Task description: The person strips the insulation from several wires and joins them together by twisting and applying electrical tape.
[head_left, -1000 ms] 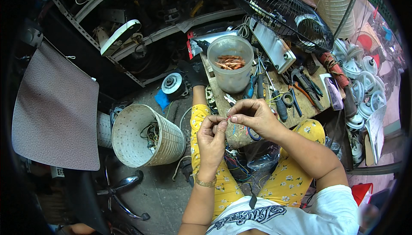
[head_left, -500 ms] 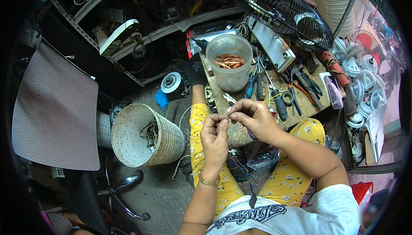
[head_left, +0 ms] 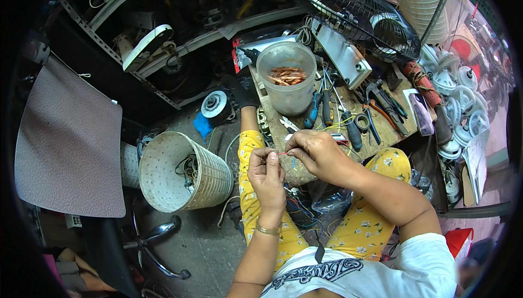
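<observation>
Both hands are in view, held over the near edge of the bench (head_left: 384, 141). The left hand (head_left: 266, 172) is raised upright, its thumb and fingers pressed together on one end of a thin red wire (head_left: 282, 153). The right hand (head_left: 321, 152) reaches in from the other side, fingers bent downward, pinching the opposite end. The red wire spans the short gap between the two hands, off the bench surface; its ends are hidden inside the grips. A small blue strip (head_left: 293, 163) shows just below the right fingertips; whether it touches them cannot be told.

A bracelet (head_left: 268, 229) is worn on the left wrist.

On the bench, beyond the hands, stands a translucent tub (head_left: 286, 99) containing copper-coloured strands (head_left: 287, 75). To its right lie a blue-handled tool (head_left: 312, 114), a screwdriver with a dark handle (head_left: 353, 133), a roll of tape (head_left: 362, 122) and pliers with orange on the handles (head_left: 380, 111). A phone (head_left: 421, 114) lies near the right edge.

A black fan guard (head_left: 354, 14) leans tilted behind the tools. White plastic fittings (head_left: 463, 102) are heaped at far right.

On the floor to the left, a tilted perforated basket (head_left: 218, 175) holds tangled wires (head_left: 188, 171). A blue cloth (head_left: 203, 126) lies beyond it, near a round metal part (head_left: 214, 103).
</observation>
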